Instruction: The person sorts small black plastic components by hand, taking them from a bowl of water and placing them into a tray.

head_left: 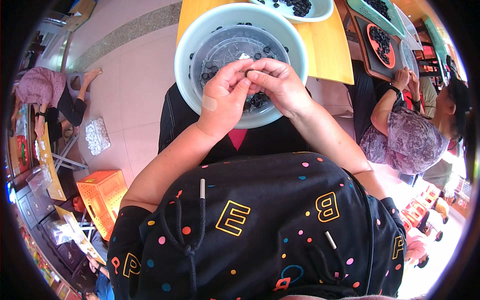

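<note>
My left hand (223, 95), with a beige plaster near the wrist, meets my right hand (282, 86) above a clear plastic tub (200, 46). Between their pinched fingertips is a small black round piece (248, 73); both hands seem to grip it, and the fingers partly hide it. In the tub lie many black ring-like pieces (210, 70) and thin clear plastic bits (231, 50). The tub sits inside a pale green basin (182, 55), which rests in front of my lap. Some black pieces lie between tub and basin wall.
A yellow wooden table (327, 50) stands beyond the basin, carrying another pale basin (320, 11) of black pieces. At right a co-worker (400, 125) handles something near an orange tray (371, 35). Another person (45, 87) bends at far left. An orange crate (102, 195) stands on the floor.
</note>
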Available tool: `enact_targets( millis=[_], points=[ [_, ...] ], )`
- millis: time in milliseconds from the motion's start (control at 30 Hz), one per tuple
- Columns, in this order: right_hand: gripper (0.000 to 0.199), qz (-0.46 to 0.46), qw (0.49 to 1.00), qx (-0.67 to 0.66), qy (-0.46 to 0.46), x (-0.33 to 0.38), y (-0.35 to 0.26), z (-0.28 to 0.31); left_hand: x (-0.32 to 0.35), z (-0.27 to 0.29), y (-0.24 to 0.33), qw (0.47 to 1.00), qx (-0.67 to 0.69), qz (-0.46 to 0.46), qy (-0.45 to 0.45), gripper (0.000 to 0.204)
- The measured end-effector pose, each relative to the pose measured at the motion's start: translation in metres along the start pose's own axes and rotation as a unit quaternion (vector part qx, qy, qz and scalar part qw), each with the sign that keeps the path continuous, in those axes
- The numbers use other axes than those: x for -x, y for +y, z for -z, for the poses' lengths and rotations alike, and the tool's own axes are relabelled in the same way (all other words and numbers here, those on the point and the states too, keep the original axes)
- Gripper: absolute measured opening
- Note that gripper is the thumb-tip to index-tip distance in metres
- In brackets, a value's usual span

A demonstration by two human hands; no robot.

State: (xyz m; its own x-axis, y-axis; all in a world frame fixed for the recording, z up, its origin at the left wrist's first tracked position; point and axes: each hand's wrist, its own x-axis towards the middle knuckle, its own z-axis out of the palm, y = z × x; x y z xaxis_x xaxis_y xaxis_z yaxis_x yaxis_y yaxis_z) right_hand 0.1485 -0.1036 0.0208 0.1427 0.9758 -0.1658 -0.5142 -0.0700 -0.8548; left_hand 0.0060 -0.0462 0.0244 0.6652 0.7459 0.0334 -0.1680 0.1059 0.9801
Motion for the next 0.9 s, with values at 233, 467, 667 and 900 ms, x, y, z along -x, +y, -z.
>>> enact_targets(
  millis=[233,467,667,900],
  points=[
    [0.008,0.006,1.0,0.017,-0.015,-0.004,0.011,0.003,0.006,0.001,0.001,1.0,-0.002,0.029,0.007,0.038],
    [0.012,-0.069,0.99,0.121,0.032,-0.002,0.016,0.021,-0.006,0.024,-0.012,0.981,-0.163,0.094,-0.046,0.04],
    [0.009,0.007,0.968,0.244,0.065,-0.04,-0.054,0.044,-0.027,0.063,-0.006,0.908,-0.413,-0.01,0.066,0.022],
    [0.014,0.157,0.863,0.438,0.197,-0.075,-0.064,0.044,-0.027,0.058,-0.03,0.828,-0.537,-0.149,-0.058,0.016]
  ],
)
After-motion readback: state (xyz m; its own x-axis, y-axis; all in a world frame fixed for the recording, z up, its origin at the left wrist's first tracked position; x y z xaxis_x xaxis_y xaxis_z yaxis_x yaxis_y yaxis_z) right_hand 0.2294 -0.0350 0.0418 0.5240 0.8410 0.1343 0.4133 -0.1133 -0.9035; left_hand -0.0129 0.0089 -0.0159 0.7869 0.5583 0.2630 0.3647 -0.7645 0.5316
